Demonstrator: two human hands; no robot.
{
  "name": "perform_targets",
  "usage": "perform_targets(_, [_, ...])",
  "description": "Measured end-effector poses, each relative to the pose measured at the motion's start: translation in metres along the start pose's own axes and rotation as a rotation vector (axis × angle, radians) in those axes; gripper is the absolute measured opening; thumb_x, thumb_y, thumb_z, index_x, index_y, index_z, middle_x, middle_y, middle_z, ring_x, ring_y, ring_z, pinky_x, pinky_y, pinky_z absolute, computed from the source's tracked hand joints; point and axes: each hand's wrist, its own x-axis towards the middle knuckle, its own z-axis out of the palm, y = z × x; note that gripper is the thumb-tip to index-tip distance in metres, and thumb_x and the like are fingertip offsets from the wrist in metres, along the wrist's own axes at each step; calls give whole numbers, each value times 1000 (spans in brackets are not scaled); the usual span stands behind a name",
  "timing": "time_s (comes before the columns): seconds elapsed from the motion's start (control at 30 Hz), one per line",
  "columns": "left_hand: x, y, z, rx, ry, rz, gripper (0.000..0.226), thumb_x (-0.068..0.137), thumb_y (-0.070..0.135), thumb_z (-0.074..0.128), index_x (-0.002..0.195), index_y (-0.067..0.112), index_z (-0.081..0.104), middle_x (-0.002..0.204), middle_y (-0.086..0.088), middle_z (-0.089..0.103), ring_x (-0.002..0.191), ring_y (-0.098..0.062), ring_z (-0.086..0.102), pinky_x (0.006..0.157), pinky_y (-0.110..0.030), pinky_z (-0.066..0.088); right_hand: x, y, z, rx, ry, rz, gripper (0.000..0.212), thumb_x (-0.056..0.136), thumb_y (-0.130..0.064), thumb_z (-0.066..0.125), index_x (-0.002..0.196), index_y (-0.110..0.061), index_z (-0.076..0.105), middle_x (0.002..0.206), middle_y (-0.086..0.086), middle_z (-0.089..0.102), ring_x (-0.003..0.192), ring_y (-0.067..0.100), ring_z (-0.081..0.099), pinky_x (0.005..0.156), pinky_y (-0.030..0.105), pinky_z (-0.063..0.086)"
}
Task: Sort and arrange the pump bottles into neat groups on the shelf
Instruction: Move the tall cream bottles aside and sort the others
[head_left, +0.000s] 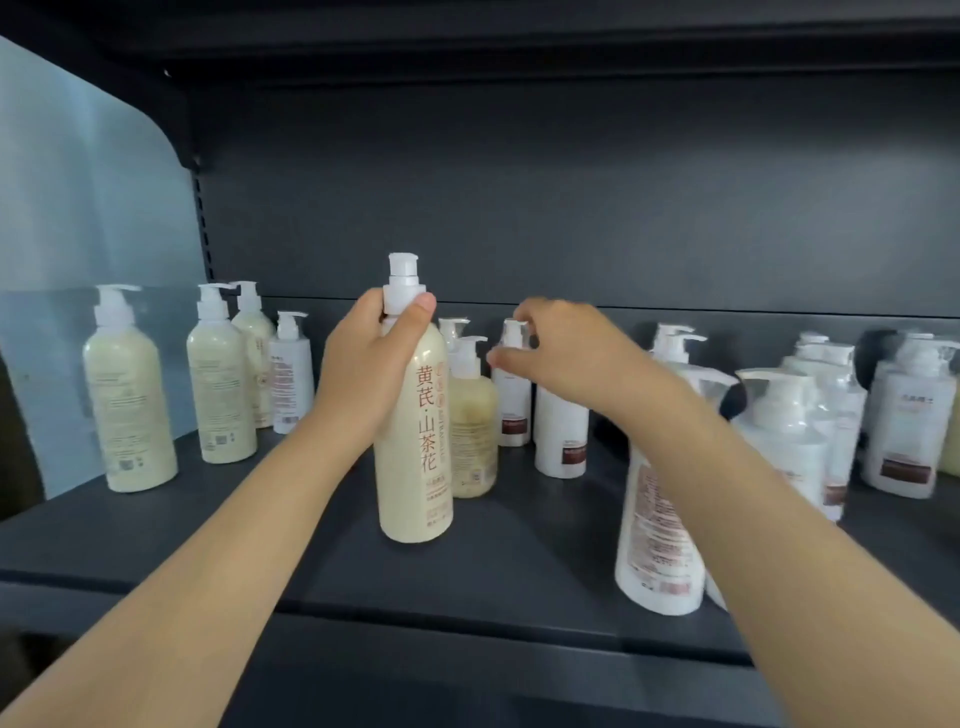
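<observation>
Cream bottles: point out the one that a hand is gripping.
The centre cream bottle with large red characters; the left hand grips it just below the pump. The other cream bottles stand free.

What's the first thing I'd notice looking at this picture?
Right in the middle of the dark shelf, the left hand grips the neck of a tall cream bottle with red lettering. The right hand reaches over a small white bottle behind it. More cream bottles stand at the left, white bottles crowd the right.

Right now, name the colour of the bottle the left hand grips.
Cream bottle, reddish-brown lettering; head view.
</observation>
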Motion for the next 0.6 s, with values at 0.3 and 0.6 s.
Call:
perform_targets(0.3, [40, -46, -69, -32, -18, -49, 35, 86, 47, 53, 91, 13, 56, 97, -7, 69, 88, -24, 66, 83, -46, 51, 32, -1, 111, 663, -70, 358, 61, 81, -41, 69, 130, -17, 42, 116, -7, 56, 103, 11, 55, 79, 24, 46])
perform_targets(0.6, [65, -78, -104, -43, -42, -77, 14, 91, 41, 51, 82, 30, 55, 93, 4, 69, 82, -13, 65, 79, -35, 51, 35, -11, 146, 717, 238, 334, 38, 73, -34, 77, 100, -32, 50, 105, 2, 60, 94, 17, 60, 79, 35, 51])
